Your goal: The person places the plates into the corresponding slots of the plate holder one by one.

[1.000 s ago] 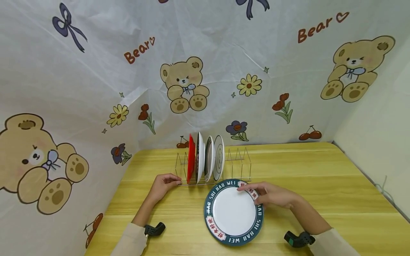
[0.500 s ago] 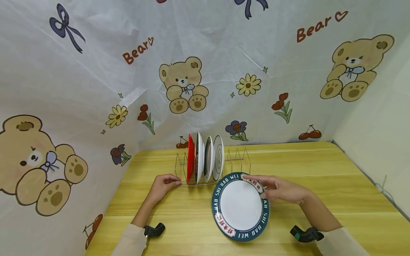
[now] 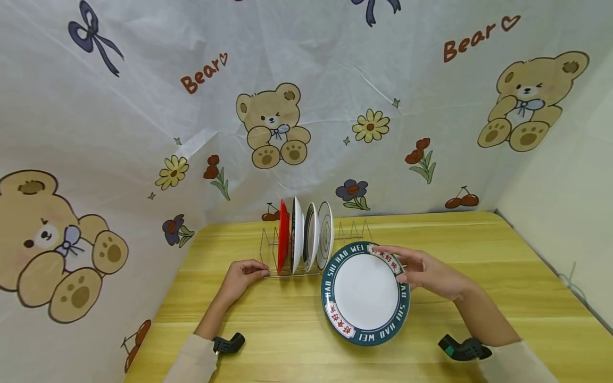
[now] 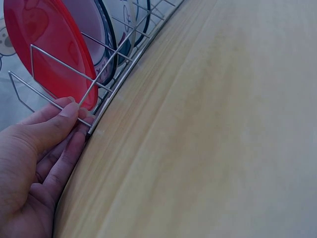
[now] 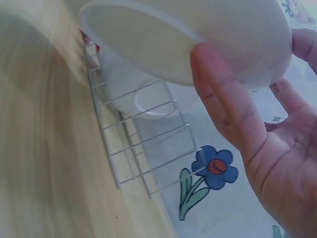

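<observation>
A white plate (image 3: 366, 292) with a teal lettered rim is held tilted above the table by my right hand (image 3: 433, 274). Its upper right edge lies between thumb and fingers; in the right wrist view fingers press the plate's pale underside (image 5: 237, 29). My left hand (image 3: 244, 279) pinches the front left end of a wire dish rack (image 4: 89, 126). Standing on edge in the rack are several plates: a red plate (image 3: 283, 236) leftmost, a white plate (image 3: 298, 234), a dark-rimmed plate (image 3: 311, 236) and a ringed plate (image 3: 325, 234). The held plate hides part of the rack's right front.
The rack stands on a wood-grain table (image 3: 479, 282) near its back edge. Behind it hangs a pale cloth (image 3: 330, 69) printed with bears and flowers. A wall (image 3: 565, 213) borders the right side, with a cord (image 3: 572, 284) along the table's edge.
My right hand has lifted the teal-rimmed plate and carried it up and to the right, nearer the rack. The left hand stays at the rack's left end.
</observation>
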